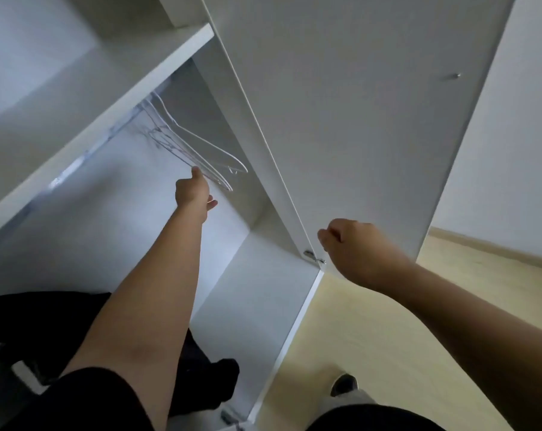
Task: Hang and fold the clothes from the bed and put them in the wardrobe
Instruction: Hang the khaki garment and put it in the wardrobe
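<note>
I look into an open white wardrobe (257, 275). Several white hangers (201, 147) hang from a rail under its shelf (157, 70). My left hand (192, 191) reaches up inside, and its thumb touches the lower end of the hangers; whether the fingers grip one is hidden. Dark folded clothes (39, 325) lie on the wardrobe floor at the lower left. My right hand (353, 247) has curled fingers and sits at the lower edge of the open wardrobe door (357, 119), beside a hinge (313, 256). Whether it grips the door edge is unclear.
The door stands open to the right, with a small knob (455, 76) on it. Light wooden floor (388, 337) lies to the right of the wardrobe, and my foot (344, 384) stands on it. A white wall (512, 150) is behind the door.
</note>
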A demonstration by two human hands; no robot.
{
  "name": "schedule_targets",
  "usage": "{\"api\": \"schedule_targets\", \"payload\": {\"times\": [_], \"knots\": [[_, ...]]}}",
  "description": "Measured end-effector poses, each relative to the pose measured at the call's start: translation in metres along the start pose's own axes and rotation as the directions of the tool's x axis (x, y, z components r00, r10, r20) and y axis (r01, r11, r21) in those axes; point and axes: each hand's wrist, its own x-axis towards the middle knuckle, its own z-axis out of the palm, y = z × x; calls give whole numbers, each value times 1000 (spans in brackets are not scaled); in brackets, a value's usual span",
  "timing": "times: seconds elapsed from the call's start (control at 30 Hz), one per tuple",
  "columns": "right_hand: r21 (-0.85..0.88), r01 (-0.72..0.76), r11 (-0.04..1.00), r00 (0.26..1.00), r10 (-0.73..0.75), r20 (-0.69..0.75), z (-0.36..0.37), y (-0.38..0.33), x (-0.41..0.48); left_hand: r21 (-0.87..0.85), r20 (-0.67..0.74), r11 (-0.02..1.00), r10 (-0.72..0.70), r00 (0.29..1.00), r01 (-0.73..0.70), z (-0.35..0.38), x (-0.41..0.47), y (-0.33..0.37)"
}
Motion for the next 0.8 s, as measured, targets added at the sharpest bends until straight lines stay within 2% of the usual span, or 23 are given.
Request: {"api": "schedule_targets", "payload": {"times": [0.1,0.2,0.3,0.4,0.5,0.6,0.7,0.8], "knots": [[-22,-19,1000,1000,19,-11,11,-19,27,1,76,999,-39,996,39,11,42,18],[-49,-23,999,1000,22,-16,14,-32,49,-1,85,997,-70,994,71,25,71,25],[-55,-21,998,999,20,-28,19,-39,61,72,74,997,-22,997,17,37,91,26],[-64,-30,998,998,27,-49,21,-39,66,168,-4,984,52,999,-50,44,99,25],[-91,-46,995,997,40,-64,20,-38,70,255,-154,956,191,969,-148,47,97,24],[-100,-47,994,996,39,-85,20,-39,70,163,-287,972,209,935,-167,44,96,24],[-95,-31,995,997,24,-75,25,-42,64,-2,-322,983,172,931,-182,33,91,28],[-91,-17,996,998,11,-64,30,-43,58,-97,-365,966,189,912,-239,22,82,31]]}}
